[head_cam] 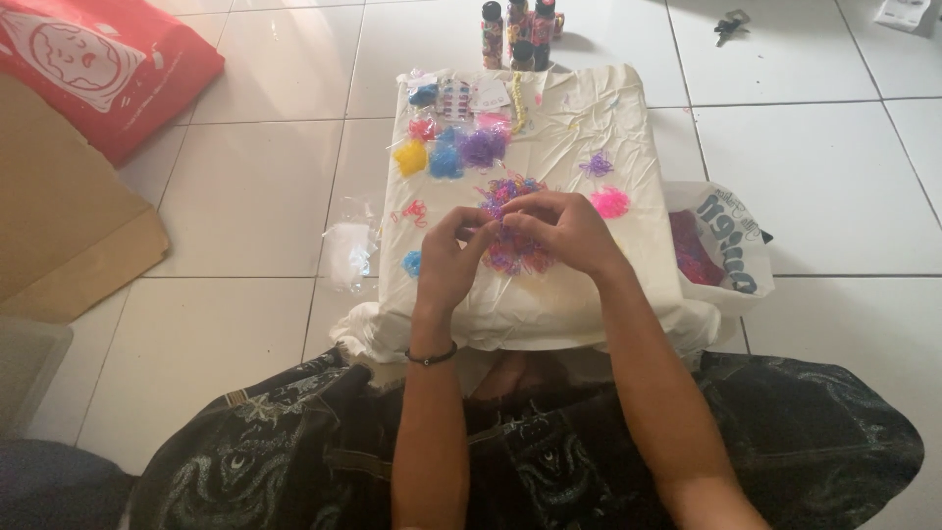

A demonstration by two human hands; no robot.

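**Sorting of small coloured bands, partway through**

Seated on a white tiled floor behind a low block wrapped in white plastic (pixel 589 118). Both hands meeting over the mixed pile of bands (pixel 512 224) near the middle of that block. Left hand (pixel 446 257) with fingertips pinched narrow, seemingly on a single band, too small to confirm. Right hand (pixel 564 228) curled close, fingers drawn in over the pile; held item not visible.

Already separated toward the block's far-left part: yellow heap (pixel 411 157), blue heap (pixel 444 162), purple heap (pixel 483 147); pink heap (pixel 610 202) right of the pile. Mixed pile remaining sizeable, so judged roughly midway. Bands tiny, thin, bright, tangled. Bottles (pixel 515 34) beyond the far edge.
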